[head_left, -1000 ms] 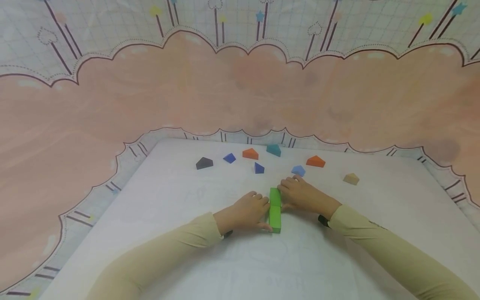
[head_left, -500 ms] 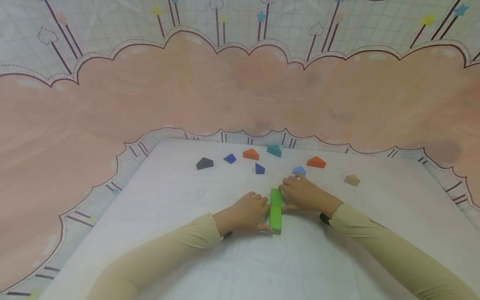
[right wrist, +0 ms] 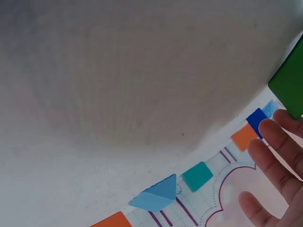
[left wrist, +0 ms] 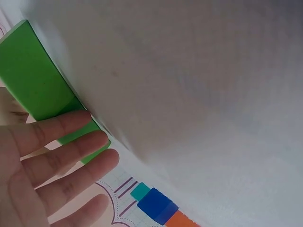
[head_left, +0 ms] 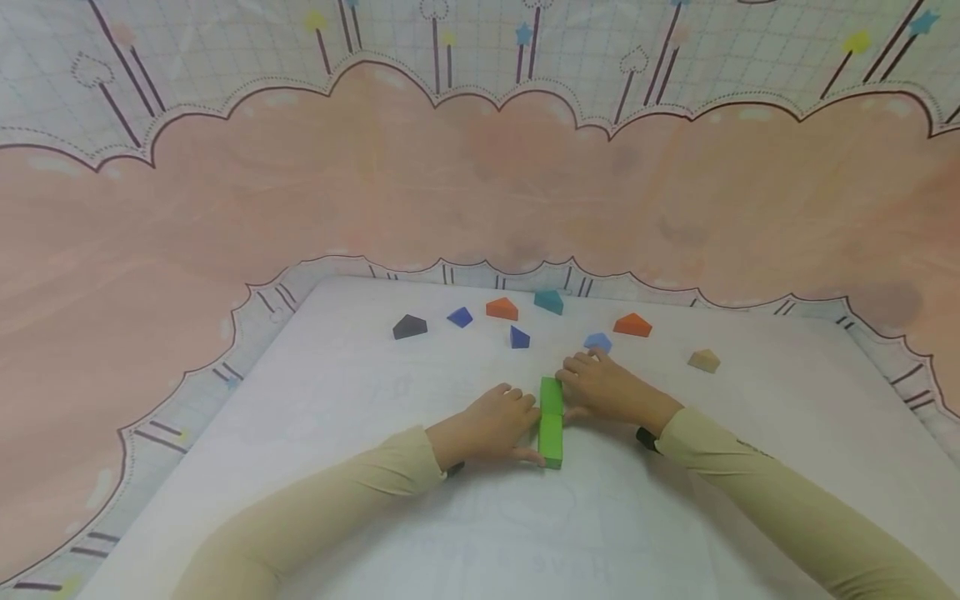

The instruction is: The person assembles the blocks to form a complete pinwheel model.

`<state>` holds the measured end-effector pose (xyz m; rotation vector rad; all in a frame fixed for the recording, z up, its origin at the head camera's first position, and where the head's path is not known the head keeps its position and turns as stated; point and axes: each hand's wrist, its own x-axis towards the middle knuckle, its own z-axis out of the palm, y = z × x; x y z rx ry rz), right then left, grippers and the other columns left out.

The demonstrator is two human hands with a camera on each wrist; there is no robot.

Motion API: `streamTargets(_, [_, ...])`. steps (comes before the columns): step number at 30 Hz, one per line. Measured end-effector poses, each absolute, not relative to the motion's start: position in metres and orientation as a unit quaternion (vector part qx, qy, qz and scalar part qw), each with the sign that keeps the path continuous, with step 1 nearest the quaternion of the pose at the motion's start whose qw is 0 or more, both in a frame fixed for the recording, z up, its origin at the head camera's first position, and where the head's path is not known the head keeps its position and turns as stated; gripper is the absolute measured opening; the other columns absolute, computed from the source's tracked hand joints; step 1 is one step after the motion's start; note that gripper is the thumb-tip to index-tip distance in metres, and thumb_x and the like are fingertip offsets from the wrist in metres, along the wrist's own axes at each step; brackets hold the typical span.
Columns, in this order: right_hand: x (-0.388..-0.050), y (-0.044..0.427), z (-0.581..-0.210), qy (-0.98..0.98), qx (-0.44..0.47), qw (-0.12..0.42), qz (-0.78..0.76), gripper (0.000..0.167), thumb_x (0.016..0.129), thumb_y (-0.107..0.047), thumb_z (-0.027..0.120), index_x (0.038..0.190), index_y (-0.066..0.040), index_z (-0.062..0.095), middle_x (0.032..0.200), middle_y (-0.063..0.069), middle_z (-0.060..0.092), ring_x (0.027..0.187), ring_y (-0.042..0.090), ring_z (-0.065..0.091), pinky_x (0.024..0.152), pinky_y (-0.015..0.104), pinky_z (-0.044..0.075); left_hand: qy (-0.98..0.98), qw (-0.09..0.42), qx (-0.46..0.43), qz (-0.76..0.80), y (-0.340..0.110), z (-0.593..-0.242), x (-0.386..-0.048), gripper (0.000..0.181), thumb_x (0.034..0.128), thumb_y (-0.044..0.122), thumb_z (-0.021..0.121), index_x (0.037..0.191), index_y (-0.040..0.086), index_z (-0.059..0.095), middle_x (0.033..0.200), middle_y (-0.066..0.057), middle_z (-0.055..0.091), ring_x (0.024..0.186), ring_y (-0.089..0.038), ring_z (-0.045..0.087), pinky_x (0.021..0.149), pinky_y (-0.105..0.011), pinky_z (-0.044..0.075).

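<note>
On the desk, a dark grey block lies far left. Nearer and rightward, the left hand rests straight fingers against two green blocks, end to end (running near to far). The right hand, fingers likewise extended, touches their right side; a tan block lies farther right.

Two green blocks, two orange pieces, two dark-blue pieces, four pieces in other colours

Soft, diffuse light casts faint shadows on the white tabletop
</note>
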<state>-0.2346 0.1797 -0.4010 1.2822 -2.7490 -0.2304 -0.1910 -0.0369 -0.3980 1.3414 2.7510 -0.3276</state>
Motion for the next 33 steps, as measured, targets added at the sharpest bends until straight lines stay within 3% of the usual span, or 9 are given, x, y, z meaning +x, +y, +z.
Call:
streamTargets(17, [-0.239,0.182,-0.396,-0.918,0.388,0.013,-0.075,0.065,0.079,-0.055,0.065,0.125,-0.010,0.057,0.119,0.010,0.062,0.114,0.027,0.055,0.102,0.054,0.038,0.896,0.045,0.429,-0.102,-0.040,-0.399,-0.193,0.069,0.0831,0.072,0.043,0.124,0.017,0.054,0.114,0.000,0.059,0.100,-0.015,0.055,0.092,-0.031,0.043])
streamTargets(24, [-0.261,0.186,-0.377,-0.932,0.357,-0.001,-0.054,0.054,0.084,-0.039,0.067,0.130,-0.014,0.054,0.129,0.013,0.057,0.122,0.034,0.050,0.106,0.056,0.033,0.895,0.051,0.432,-0.097,-0.041,-0.400,-0.197,0.070,0.0833,0.071,0.044,0.126,0.016,0.053,0.118,-0.001,0.059,0.103,-0.015,0.056,0.094,-0.031,0.043])
streamTargets(33, [-0.303,0.155,-0.372,-0.918,0.391,0.014,-0.070,0.052,0.088,-0.038,0.064,0.132,-0.014,0.052,0.128,0.010,0.059,0.124,0.030,0.051,0.108,0.055,0.031,0.894,0.065,0.434,-0.085,-0.041,-0.399,-0.202,0.068,0.0828,0.070,0.046,0.124,0.017,0.055,0.116,-0.001,0.060,0.101,-0.014,0.055,0.094,-0.031,0.043])
